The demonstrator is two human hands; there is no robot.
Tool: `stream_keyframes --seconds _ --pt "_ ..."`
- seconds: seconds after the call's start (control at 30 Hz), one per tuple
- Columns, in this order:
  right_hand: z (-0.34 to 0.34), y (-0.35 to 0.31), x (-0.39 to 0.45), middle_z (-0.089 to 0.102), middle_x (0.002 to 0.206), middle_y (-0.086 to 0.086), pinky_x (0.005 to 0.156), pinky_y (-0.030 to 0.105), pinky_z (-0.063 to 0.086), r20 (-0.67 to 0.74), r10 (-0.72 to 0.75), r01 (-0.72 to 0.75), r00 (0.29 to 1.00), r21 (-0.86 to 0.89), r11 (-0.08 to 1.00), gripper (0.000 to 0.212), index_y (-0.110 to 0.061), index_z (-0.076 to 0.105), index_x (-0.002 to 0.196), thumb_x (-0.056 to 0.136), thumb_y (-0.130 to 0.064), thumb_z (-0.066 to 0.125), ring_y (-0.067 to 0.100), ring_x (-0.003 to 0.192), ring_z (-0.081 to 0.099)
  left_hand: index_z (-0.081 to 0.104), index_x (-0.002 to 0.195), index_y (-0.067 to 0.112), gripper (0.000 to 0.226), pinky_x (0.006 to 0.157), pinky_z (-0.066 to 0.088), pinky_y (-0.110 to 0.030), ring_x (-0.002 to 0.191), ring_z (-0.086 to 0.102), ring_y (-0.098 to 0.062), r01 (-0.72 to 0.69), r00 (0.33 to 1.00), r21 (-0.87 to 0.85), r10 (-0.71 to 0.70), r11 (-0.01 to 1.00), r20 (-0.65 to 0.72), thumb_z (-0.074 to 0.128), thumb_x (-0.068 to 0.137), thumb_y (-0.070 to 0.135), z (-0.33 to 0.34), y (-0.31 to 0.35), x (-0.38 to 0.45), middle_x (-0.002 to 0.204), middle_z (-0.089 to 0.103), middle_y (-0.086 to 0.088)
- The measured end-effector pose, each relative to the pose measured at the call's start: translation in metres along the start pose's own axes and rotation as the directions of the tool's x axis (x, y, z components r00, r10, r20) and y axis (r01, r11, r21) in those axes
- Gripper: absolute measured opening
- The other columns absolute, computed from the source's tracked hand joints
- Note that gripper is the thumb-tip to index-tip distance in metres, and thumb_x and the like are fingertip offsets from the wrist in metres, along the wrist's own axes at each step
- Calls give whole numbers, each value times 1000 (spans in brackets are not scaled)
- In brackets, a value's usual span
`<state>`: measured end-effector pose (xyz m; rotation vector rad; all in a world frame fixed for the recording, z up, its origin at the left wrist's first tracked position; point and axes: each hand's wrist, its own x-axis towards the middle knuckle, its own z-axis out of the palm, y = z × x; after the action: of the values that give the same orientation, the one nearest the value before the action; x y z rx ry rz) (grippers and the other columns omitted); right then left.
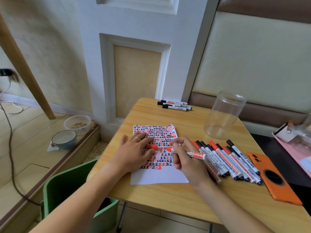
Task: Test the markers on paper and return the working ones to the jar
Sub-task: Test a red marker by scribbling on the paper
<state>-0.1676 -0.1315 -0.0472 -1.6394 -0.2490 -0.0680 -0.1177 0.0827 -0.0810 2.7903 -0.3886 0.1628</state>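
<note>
Looks like you're prob still early-mid: jar (224, 115) sits empty at the back right of the table (168, 195), nothing returned yet. Paper (159, 177) is mostly covered w/ red & black test marks. Big row of markers (232, 160) waits to your right, a few more (175, 105) at the far edge. Your right hand (186, 158) grips an uncapped red marker (188, 152), tip at the paper. Left hand (134, 150) lies flat, fingers straight, pinning the sheet, red cap (152, 147) by its fingertips.
</note>
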Motion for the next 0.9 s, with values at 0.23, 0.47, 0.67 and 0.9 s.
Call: stream_keyframes --seconds 0.23,0.47,0.67,0.9 --pt "-7 8 -6 61 67 18 41 23 35 73 115 -108 991 -96 990 3 -21 65 94 97 -22 66 23 45 49 27 156 42 79 124 -4 -55 157 2 -13 -2 999 18 1 1000 39 22 88 83 -3 2 -1 169 17 8" --pt "-6 10 -9 63 65 17 36 22 31 -43 99 -106 994 -208 972 21 -16 52 83 97 -19 67 26 38 49 22 157 43 98 121 -9 -61 157 0 -15 -3 997 65 -2 998 75 20 75 97 -3 2 -1 169 13 9" --pt "-3 9 -10 63 60 23 38 24 33 27 139 -127 990 -268 955 24 -12 49 80 96 -18 65 29 38 47 23 156 44 111 119 -9 -65 157 3 -16 -17 999 76 13 997 46 10 63 104 1 0 1 168 16 8" --pt "-1 7 -9 64 58 20 39 25 34 40 157 -138 987 -299 944 23 -8 50 83 96 -18 66 27 38 47 23 156 43 116 119 -9 -66 157 3 -16 -13 999 73 10 997 45 6 59 105 0 1 0 168 15 8"
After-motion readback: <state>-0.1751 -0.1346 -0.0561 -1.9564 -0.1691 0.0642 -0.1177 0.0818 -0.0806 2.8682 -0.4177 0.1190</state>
